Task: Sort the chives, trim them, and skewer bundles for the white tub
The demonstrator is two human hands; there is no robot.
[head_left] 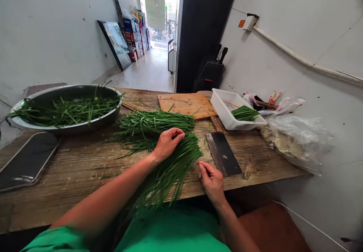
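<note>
Two bunches of long, flat garlic chives lie on the wooden table. The back bunch (170,120) lies crosswise, and the front bunch (176,165) fans toward the table's front edge with its cut ends on the right. My left hand (166,145) rests over the front bunch, thumb and fingertips pinched together; what they hold, if anything, I cannot make out. Just right of the cut ends, my right hand (211,180) pinches with thumb and forefinger, and anything between them is too small to name. A cleaver (224,154) lies flat beyond my right hand.
An oval metal basin (112,115) of chives stands at left, near a dark tray-like object (28,163). Behind are thin sticks (134,105) and a cutting board (181,104). A white plastic bin (227,119) holds skewers and chives; a plastic bag (300,134) lies at right.
</note>
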